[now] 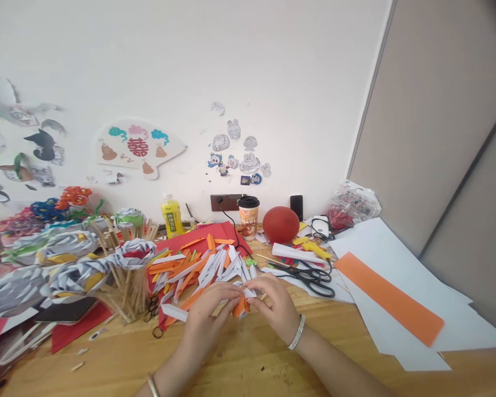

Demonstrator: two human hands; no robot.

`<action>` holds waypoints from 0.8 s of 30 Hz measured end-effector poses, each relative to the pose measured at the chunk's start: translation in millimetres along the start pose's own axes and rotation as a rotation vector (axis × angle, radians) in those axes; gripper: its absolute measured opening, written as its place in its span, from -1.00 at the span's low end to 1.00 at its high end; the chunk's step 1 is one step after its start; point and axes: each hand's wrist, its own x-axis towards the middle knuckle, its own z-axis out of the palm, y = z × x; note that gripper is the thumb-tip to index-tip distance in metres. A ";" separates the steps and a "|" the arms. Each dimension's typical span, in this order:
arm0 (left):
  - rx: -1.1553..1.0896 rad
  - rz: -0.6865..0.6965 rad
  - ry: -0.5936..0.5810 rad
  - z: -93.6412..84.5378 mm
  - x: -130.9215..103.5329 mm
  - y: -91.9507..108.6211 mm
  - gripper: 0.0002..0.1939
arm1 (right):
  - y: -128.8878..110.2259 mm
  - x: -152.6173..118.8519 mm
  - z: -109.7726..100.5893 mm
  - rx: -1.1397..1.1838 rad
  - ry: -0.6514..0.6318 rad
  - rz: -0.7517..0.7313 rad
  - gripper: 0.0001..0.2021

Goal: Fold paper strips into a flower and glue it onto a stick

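Between my fingertips is a small folded paper piece (242, 306), orange and white, partly covered by the fingers. My left hand (213, 306) pinches it from the left, and my right hand (275, 303), with a beaded bracelet on its wrist, pinches it from the right. Just behind the hands lies a heap of folded paper strips (198, 267) in orange, white and a little green. One white folded strip (174, 312) lies beside my left hand. Black-handled scissors (314, 278) rest on the table to the right of my right hand.
Paper flowers on sticks (126, 289) crowd the left. Behind stand a yellow bottle (172, 216), a lidded cup (248, 216) and a red balloon (281, 224). A yellow glue gun (314, 247) lies near the scissors. White sheets (380, 251) and an orange strip (391, 298) cover the right.
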 end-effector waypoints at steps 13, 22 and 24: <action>0.062 -0.026 -0.142 5.0 -7.7 1.3 -0.83 | -3.6 -0.1 -3.3 -0.134 0.022 -0.081 -0.94; -0.034 -0.208 -0.201 3.4 -1.9 7.9 -0.96 | -6.2 -0.8 -2.1 -0.076 0.002 -0.032 -0.98; -0.070 -0.208 -0.222 2.7 -0.7 10.3 -0.97 | -6.0 -0.7 -2.2 -0.075 -0.012 -0.066 -0.97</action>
